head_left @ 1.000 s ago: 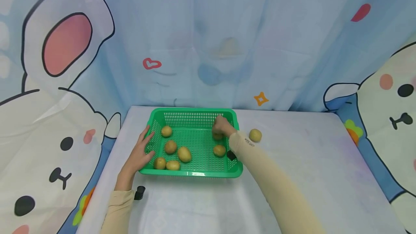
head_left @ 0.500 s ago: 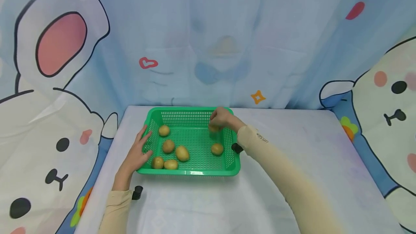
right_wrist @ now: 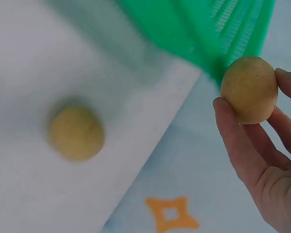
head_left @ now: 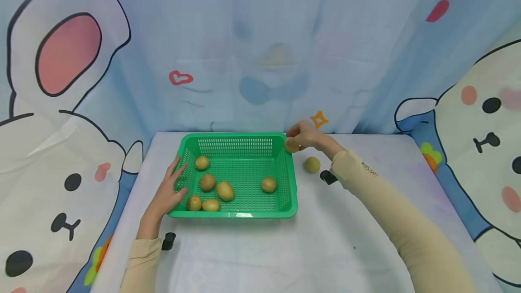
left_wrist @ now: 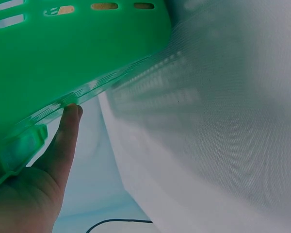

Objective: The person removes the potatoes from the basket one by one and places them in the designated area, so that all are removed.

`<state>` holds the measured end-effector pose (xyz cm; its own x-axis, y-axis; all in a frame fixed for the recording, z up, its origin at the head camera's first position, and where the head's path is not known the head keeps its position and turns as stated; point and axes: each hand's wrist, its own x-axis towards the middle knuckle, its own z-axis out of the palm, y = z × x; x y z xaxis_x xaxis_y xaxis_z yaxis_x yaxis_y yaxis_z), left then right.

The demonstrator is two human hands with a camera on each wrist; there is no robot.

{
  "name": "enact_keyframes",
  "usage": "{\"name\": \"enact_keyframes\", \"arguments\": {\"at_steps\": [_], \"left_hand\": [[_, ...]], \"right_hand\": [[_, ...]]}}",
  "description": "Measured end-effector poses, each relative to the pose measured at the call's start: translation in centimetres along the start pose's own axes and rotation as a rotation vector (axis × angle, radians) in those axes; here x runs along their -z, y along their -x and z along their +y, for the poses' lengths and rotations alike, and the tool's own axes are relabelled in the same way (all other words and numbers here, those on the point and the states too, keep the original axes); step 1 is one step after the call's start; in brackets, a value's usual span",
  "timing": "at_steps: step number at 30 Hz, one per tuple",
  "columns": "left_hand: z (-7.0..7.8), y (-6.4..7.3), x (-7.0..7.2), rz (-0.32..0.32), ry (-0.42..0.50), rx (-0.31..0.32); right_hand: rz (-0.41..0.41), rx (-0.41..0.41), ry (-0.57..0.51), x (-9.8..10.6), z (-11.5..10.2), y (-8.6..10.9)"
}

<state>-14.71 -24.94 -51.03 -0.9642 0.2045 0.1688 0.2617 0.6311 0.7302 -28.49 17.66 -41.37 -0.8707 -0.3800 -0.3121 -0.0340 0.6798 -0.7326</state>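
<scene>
R hand (head_left: 305, 134) has its fingers clamped on a held potato (right_wrist: 250, 90), thumb on one side, other fingers on the opp. side; from here I see it at the far R corner of the green basket (head_left: 264, 215), up by rim level, but can't tell if it touches the rim. L hand (head_left: 166, 193) has fingers spread apart & mostly straight at the basket's L rim, and on the L wrist cam I get one digit touching the basket's edge. Inside, L half, I count 5 potatoes (head_left: 225, 191): 1 twd the back, 2 nr the middle, 2 side by side in the front L corner. A lone potato (head_left: 268, 185) sits in the R half. Outside, a loose potato (head_left: 312, 164) lies on the white table (head_left: 260, 257) just R of the basket, nr the R hand; blurry on my R wrist cam. Both arms wear beige sleeves (head_left: 390, 211), w/ a small black piece (head_left: 329, 177) at each wrist. Behind the table hangs a lt blue curtain (head_left: 211, 26) w/ cartoon animals, a red heart (head_left: 181, 77) & an orange star (head_left: 319, 119).
</scene>
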Motion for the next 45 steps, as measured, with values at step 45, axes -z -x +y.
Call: {"name": "enact_keyframes", "arguments": {"at_steps": [45], "left_hand": [[0.2, -0.1, 0.1, 0.002, -0.003, -0.006]], "right_hand": [[0.152, -0.383, -0.187, 2.2, 15.8, 4.0]]}}
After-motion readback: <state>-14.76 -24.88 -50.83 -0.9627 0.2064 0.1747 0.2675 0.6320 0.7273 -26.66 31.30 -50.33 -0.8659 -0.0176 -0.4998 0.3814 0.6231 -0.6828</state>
